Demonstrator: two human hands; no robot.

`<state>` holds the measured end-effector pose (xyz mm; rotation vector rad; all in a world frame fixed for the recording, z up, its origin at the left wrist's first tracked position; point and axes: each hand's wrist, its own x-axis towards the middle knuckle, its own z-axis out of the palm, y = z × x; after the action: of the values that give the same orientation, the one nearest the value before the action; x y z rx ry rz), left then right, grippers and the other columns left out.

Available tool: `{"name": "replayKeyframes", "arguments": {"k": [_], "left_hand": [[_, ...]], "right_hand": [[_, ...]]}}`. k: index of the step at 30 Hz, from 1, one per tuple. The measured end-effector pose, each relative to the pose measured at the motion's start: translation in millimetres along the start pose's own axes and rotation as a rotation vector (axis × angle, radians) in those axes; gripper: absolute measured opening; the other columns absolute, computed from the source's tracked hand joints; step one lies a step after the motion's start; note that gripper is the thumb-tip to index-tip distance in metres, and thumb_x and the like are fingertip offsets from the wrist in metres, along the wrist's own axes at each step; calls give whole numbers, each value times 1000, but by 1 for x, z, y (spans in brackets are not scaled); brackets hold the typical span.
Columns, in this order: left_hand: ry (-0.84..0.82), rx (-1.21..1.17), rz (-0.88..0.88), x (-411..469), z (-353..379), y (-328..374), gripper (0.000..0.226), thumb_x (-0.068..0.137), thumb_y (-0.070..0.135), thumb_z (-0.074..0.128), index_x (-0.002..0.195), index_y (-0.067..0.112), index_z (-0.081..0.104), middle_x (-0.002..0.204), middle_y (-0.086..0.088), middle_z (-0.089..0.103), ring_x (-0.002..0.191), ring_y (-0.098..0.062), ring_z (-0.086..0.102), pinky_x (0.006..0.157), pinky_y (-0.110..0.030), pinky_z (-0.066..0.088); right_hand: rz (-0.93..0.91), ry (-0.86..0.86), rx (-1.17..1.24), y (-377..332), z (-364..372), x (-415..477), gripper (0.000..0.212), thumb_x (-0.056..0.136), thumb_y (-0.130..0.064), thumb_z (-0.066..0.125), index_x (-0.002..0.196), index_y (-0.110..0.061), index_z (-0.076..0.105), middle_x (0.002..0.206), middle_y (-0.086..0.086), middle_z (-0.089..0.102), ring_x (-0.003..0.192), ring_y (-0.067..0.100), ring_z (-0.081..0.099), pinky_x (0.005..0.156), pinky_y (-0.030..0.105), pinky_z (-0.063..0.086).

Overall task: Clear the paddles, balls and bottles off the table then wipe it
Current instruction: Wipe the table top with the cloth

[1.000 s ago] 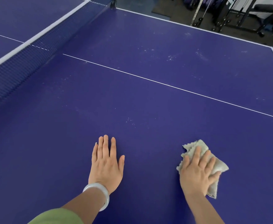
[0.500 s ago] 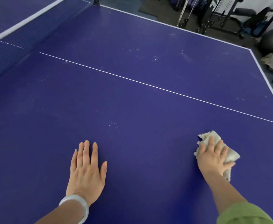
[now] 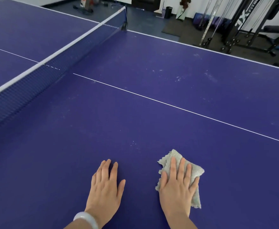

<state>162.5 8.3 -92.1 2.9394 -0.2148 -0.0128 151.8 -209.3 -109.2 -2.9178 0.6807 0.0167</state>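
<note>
- Firmly, my right hand (image 3: 176, 190) lay flat, fingers spread, on the grey cloth (image 3: 195, 172). It pressed the cloth to the table (image 3: 52, 162) close to the near edge, and nothing was gripped, only pushed down.
- My left hand (image 3: 104, 187) rested open and flat on the bare surface just beside it, the two hands apart, with a white bracelet (image 3: 87, 218) at the wrist. I judged it a brace for leaning.
- The cloth was folded into a pad, its ragged edge sticking out past my fingertips. I reckoned even palm pressure would stop it bunching.
- Just ahead of the cloth sat a scatter of white specks (image 3: 133, 143), so a straight push forward seemed the next stroke.
- More pale smudges (image 3: 178, 78) lay past the centre line (image 3: 168, 104), towards the far edge and the far right corner. Overlapping strokes would be needed there, stopping short of the net (image 3: 52, 70) on the left.
</note>
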Motion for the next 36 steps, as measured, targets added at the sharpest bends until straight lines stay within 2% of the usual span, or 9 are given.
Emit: {"name": "replayKeyframes", "arguments": {"k": [2,6,10,19,23,26,32,34,36], "left_hand": [[38,-4,-18,20,-7,-11,71,101,52,9,134,8,54,138,-10,48,127,-30,51,105,-43,42],[4,27,-144,56,-2,-34,76,97,56,11,143,6,45,149,-19,41,141,-34,36,116,-45,25],[-28,69,-157,60,6,-39,75,99,55,7,147,7,41,151,-18,39,143,-33,33,117,-44,13],[22,77,-141,60,9,-40,67,96,49,25,145,7,44,149,-18,42,142,-33,33,118,-44,15],[13,73,-140,60,9,-41,67,96,49,24,145,7,43,150,-18,41,143,-33,33,117,-45,16],[2,78,-142,61,8,-41,68,98,51,20,145,7,43,150,-18,40,142,-32,33,117,-44,16],[-18,97,-157,63,7,-41,72,99,54,10,145,9,44,150,-16,42,141,-32,36,117,-42,14],[-22,100,-163,62,8,-41,72,99,54,10,145,10,43,150,-16,41,142,-31,34,117,-42,14],[-19,88,-172,62,7,-40,73,99,55,10,146,10,41,152,-16,39,143,-31,31,117,-42,13]], "right_hand": [[-13,7,-5,-1,2,2,62,96,-45,20,151,-19,33,157,8,30,145,32,27,114,62,19],[15,11,-13,-1,3,17,63,97,-47,16,153,-22,28,159,8,26,147,31,22,117,60,14],[114,-41,-45,2,-9,69,60,98,-48,1,155,-30,-4,164,2,-2,151,25,-2,120,55,0],[420,-192,259,-18,-49,238,59,101,-49,12,156,-29,2,164,3,-11,149,25,-14,117,54,-12],[262,-248,171,-88,-42,278,58,101,-46,10,156,-28,4,163,4,-3,149,25,-7,117,56,-5],[-51,-280,126,-161,-27,270,52,102,-41,12,152,-30,15,161,3,4,148,24,-3,117,55,-3],[-704,-330,-42,-218,-6,184,56,103,-44,13,155,-31,-4,163,-2,-15,148,23,-19,119,52,-10],[-691,-308,-70,-180,-5,179,57,103,-45,13,155,-33,-7,162,-3,-17,148,22,-20,119,53,-10],[-493,-221,-63,-120,-10,185,57,103,-46,15,155,-33,-2,163,-2,-10,150,24,-13,118,55,-8]]}}
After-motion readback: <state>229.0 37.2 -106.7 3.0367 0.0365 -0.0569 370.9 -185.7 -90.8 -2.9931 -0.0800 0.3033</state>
